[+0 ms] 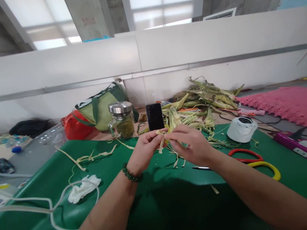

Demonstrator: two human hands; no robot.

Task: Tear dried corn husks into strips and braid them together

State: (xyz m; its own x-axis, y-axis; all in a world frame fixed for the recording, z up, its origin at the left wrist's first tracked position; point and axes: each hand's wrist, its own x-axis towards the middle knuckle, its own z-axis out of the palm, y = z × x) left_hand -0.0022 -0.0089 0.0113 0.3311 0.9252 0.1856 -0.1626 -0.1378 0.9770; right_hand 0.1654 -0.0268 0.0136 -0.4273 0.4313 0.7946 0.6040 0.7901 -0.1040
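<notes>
My left hand (145, 150), with a green bead bracelet at its wrist, pinches a pale yellow corn husk piece (161, 146) between thumb and fingers. From the right, my right hand (191, 144) closes its fingertips on the same piece, and part of it is hidden by the fingers. Just behind the hands a dark phone (155, 117) stands upright. Loose husk strips (179, 158) lie below and beside my right hand. Red-and-yellow-handled scissors (246, 156) rest under my right forearm, which covers part of them.
A lidded glass jar (122, 121) stands behind my left hand. Dried husks (211, 95) are piled at the back. White crumpled tissue (83, 188) and a white cable (50, 209) lie left. A white container (241, 130) and a purple power strip (302, 145) sit right.
</notes>
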